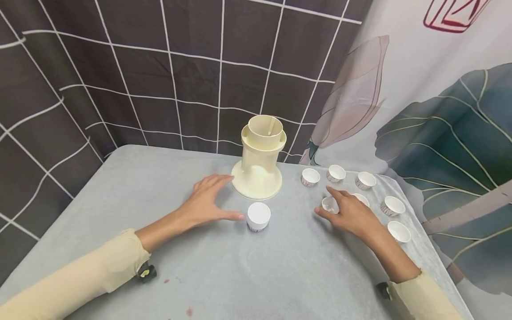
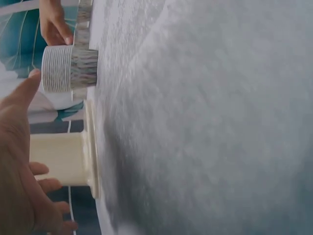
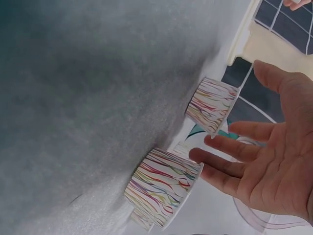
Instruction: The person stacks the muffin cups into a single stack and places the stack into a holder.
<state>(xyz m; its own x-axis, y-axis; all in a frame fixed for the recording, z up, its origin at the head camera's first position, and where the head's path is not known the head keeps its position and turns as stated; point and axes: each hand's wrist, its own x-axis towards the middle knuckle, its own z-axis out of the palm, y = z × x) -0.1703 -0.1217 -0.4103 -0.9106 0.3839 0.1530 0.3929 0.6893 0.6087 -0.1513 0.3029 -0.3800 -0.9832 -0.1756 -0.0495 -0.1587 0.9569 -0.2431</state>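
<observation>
A stack of nested white paper cups (image 1: 258, 215) stands mid-table, its rims piled up in the left wrist view (image 2: 58, 68). My left hand (image 1: 206, 200) hovers left of it, thumb tip close to the stack and fingers stretched toward the base of a cream plastic stand (image 1: 262, 155). Over on the right, my right hand (image 1: 352, 213) has thumb and fingers spread either side of a small paper cup (image 1: 330, 205). In the right wrist view that cup (image 3: 212, 105) shows colourful wavy stripes, and a larger-looking striped cup (image 3: 164, 186) sits close to the lower fingertips.
Several single paper cups (image 1: 366, 180) are set out along the right side of the grey cloth-covered table (image 1: 256, 275). A dark gridded curtain (image 1: 192, 80) hangs behind the table, and a leaf-patterned curtain (image 1: 452, 129) hangs at the right.
</observation>
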